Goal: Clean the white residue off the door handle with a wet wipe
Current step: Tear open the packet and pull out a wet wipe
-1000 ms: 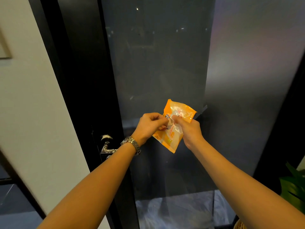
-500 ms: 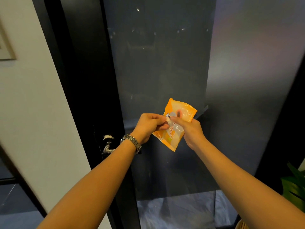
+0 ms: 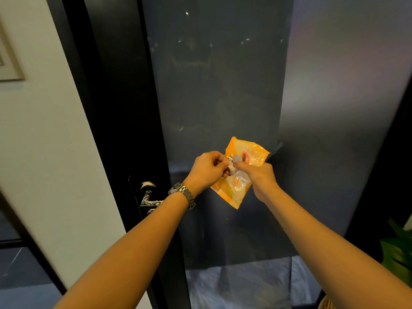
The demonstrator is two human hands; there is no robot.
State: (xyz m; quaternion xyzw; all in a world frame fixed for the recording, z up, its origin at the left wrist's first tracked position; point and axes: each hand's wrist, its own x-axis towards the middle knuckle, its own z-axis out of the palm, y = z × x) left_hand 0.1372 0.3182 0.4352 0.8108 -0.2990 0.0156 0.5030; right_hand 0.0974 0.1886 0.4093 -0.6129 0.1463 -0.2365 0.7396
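I hold an orange wet-wipe packet (image 3: 239,188) in front of a dark glass door. My right hand (image 3: 257,177) grips the packet from the right, thumb on its front. My left hand (image 3: 207,169), with a metal watch on the wrist, pinches the small clear flap at the packet's top middle. The dark door handle (image 3: 149,198) sits low on the black door frame, left of my left wrist, speckled with white residue. My left forearm hides part of the handle's lever.
A white wall (image 3: 44,152) with a framed picture's corner is at the left. The frosted glass panel (image 3: 223,97) fills the middle. Green plant leaves (image 3: 399,253) and a wicker basket rim (image 3: 326,304) sit at the lower right.
My left fingers have tightened on the packet's flap and shifted slightly up. The packet and both hands stay in nearly the same place.
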